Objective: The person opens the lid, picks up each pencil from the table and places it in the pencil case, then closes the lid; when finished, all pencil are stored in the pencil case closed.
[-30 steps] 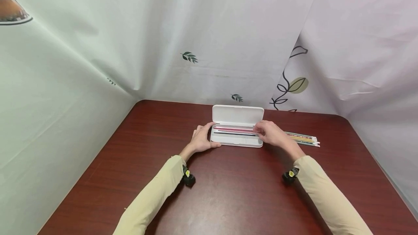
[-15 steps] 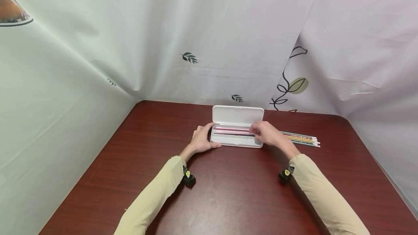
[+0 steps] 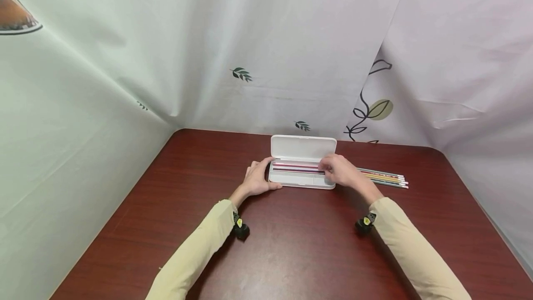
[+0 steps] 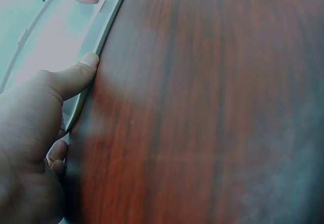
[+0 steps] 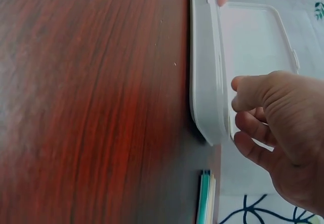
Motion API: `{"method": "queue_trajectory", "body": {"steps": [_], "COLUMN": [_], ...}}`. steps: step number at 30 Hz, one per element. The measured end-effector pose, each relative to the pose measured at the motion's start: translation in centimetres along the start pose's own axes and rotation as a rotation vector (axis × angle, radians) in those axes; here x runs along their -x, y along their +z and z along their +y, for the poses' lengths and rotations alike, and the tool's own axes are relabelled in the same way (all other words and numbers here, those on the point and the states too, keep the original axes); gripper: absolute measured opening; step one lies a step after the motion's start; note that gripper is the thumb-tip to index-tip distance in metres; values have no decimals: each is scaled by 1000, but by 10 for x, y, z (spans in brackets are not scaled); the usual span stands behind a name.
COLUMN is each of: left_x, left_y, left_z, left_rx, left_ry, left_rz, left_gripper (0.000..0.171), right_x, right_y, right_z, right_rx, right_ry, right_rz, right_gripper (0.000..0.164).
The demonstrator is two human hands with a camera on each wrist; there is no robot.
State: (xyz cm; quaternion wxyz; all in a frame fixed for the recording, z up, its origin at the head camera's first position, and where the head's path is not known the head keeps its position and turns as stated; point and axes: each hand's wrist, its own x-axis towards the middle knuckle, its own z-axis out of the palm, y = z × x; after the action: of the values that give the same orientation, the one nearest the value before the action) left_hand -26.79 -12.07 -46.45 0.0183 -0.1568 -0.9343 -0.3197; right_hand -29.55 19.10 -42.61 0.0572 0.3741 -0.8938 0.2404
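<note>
A white pencil case (image 3: pixel 297 184) lies at the far side of the table with its lid (image 3: pixel 303 146) raised. Inside it, a few long pencils, pink-red (image 3: pixel 291 165) and dark (image 3: pixel 293 171), lie lengthwise. My left hand (image 3: pixel 256 179) grips the case's left end; in the left wrist view its thumb (image 4: pixel 81 74) presses the front edge. Over the right part of the case, my right hand (image 3: pixel 343 171) pinches a pencil among those inside. In the right wrist view its thumb and index finger meet just above the rim; the pencil itself is hidden there.
Several pencils (image 3: pixel 385 178) with white ends lie side by side on the table right of the case, partly behind the right forearm. The dark red wooden table (image 3: pixel 287 244) is bounded by a white printed cloth (image 3: pixel 266 91) at the back and sides.
My right hand has moved a little left over the case, then stayed there. A reddish pencil has come down beside the dark one. The left hand has kept its hold.
</note>
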Motion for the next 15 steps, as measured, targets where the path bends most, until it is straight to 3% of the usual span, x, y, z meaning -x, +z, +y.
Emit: {"method": "queue_trajectory", "body": {"steps": [6, 15], "left_x": [-1, -2], "left_y": [0, 2], "left_z": [0, -2], "left_rx": [-7, -17], "left_ry": [5, 9], "left_rz": [3, 2], "left_gripper": [93, 93], "right_x": [22, 84], "right_y": [-13, -34], "right_z": [12, 44], "right_rx": [4, 60], "right_ry": [26, 137], "right_rz": [109, 221], "right_gripper": [15, 18]}}
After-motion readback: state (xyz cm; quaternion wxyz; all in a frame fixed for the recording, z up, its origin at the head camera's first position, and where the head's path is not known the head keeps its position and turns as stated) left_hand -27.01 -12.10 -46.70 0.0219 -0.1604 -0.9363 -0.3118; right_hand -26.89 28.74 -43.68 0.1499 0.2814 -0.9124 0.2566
